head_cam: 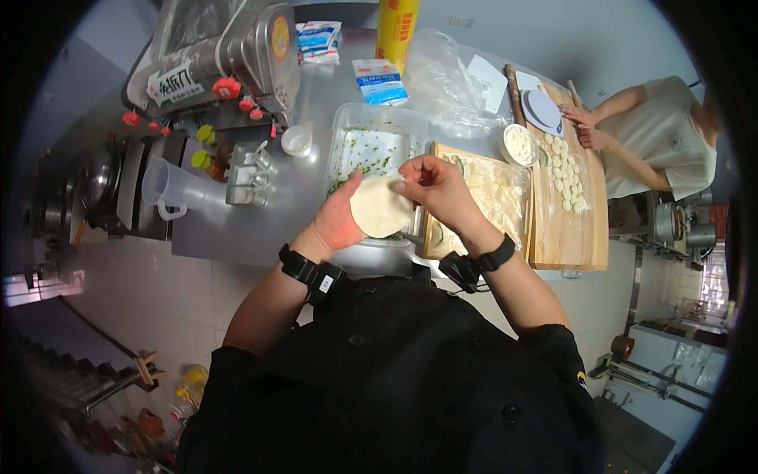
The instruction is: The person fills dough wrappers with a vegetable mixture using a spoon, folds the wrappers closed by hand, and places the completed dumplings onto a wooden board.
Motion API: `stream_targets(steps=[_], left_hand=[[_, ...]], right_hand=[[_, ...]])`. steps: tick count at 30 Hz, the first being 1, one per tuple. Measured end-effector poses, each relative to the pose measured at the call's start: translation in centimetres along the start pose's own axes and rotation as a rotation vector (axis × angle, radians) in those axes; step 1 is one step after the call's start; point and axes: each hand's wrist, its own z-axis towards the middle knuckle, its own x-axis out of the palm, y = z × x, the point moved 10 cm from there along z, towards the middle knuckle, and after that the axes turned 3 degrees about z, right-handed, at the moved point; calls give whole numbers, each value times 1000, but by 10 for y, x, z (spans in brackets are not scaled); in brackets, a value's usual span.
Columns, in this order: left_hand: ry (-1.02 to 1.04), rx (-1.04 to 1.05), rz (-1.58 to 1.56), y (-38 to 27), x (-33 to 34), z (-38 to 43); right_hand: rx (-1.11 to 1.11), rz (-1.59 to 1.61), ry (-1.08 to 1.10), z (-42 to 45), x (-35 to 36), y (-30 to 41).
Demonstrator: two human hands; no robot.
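A round, flat dough wrapper [381, 208] lies across the palm and fingers of my left hand [336, 220]. My right hand [441, 188] pinches the wrapper's right edge between thumb and fingers. Behind and below both hands stands a clear plastic tub [421, 127], its walls and bottom dotted with chopped green bits. A utensil handle [410, 238] sticks out at the tub's near right corner; its other end is hidden. To the right, a flour-dusted wooden tray [494, 204] carries a few pale dough pieces, partly covered by my right hand and forearm.
A co-worker's hands [583, 125] rest at the wooden board [568, 237], which holds several dough pieces [565, 172]. Nearby are a flour bowl [521, 145], a kitchen scale [542, 112] and a rolling pin [515, 95]. Left stand spice containers [246, 178], a plastic jug [177, 189] and a metal machine [237, 65].
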Motion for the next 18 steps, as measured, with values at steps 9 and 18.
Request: stream_targets(steps=[9, 18], left_hand=[[-335, 265, 38, -55, -90, -63], [-448, 334, -71, -49, -133, -95]], right_hand=[[245, -1488, 404, -8, 43, -77], [219, -1423, 316, 3, 40, -73]])
